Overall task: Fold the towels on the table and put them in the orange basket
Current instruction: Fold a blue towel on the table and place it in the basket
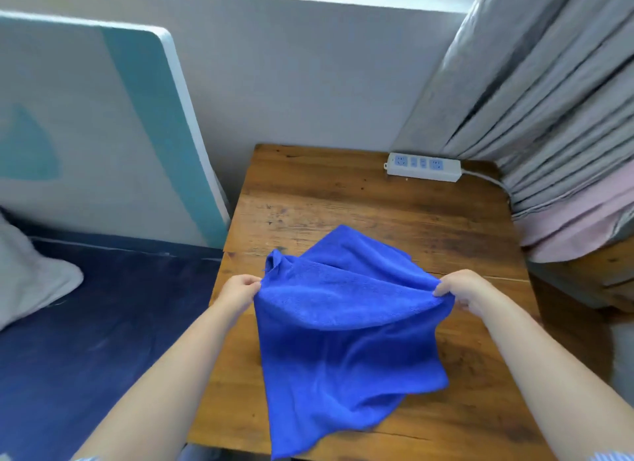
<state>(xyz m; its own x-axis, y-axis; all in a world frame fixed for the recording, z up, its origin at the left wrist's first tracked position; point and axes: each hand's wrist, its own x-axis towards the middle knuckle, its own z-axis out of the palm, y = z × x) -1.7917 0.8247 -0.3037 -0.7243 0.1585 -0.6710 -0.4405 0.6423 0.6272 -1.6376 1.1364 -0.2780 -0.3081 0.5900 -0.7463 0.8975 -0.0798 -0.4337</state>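
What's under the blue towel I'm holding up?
The brown wooden table lies under the blue microfibre towel; the tabletop beneath the cloth is covered from view.

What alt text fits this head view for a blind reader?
Two bare hands, left hand and right hand, pinch a blue towel by its upper edge over a wooden table. A white power strip lies at the table's far side beside grey curtains.
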